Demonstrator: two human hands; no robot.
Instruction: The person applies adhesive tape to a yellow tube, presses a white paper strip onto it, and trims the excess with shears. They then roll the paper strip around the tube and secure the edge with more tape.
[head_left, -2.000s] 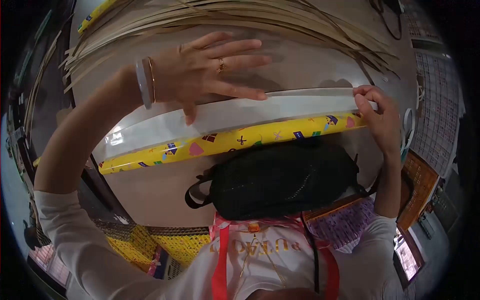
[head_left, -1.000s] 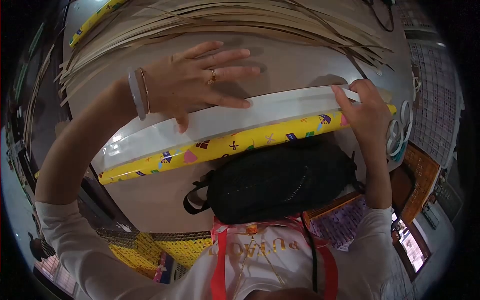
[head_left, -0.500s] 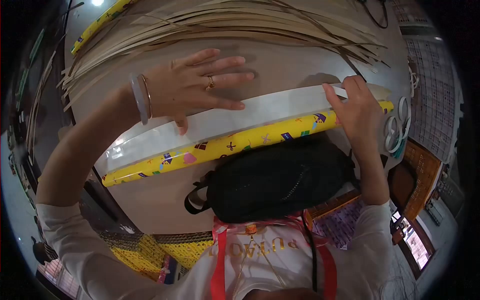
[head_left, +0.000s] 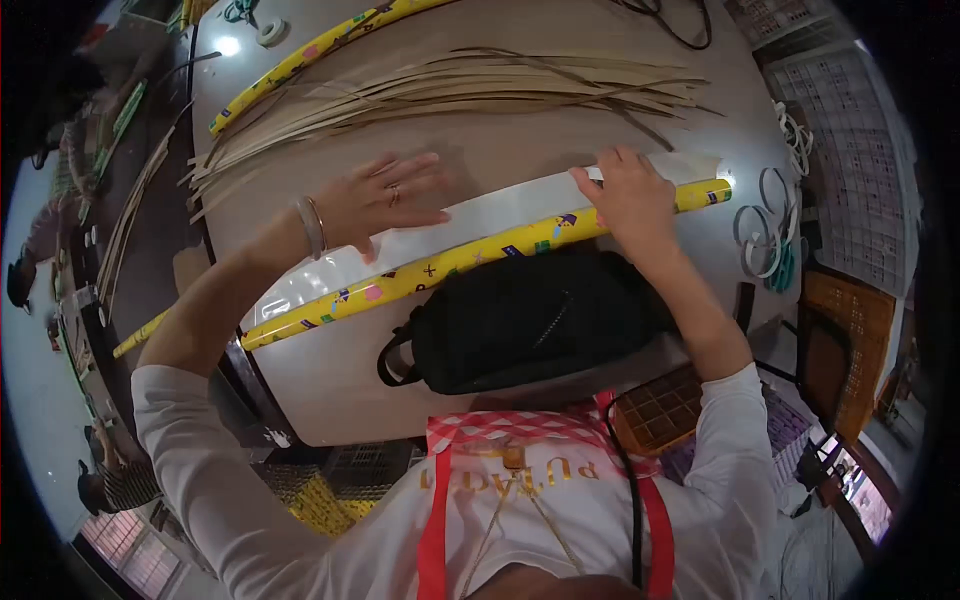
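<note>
A roll of yellow patterned wrapping paper (head_left: 410, 283) lies slantwise across the table, its white underside (head_left: 500, 212) turned up along the far edge. My left hand (head_left: 385, 205), with a ring and bangles at the wrist, is spread over the left part of that white strip, fingers apart and gripping nothing. Toward the right end, my right hand (head_left: 640, 200) has its fingers curled and closed on the wrapping paper at the white edge. A black bag (head_left: 530, 325) rests between the roll and my body.
Long thin flat strips (head_left: 450, 95) lie beyond my hands, with another yellow roll (head_left: 320, 45) behind them. White rings (head_left: 757, 240) and teal-handled scissors (head_left: 785, 265) are at the right edge. A tape roll (head_left: 271, 32) sits far left. A brown crate (head_left: 660, 410) stands below the table edge.
The view has pulled back and shifted, showing more of the far table. Both hands keep much the same places on the paper, left spread and right closed.
</note>
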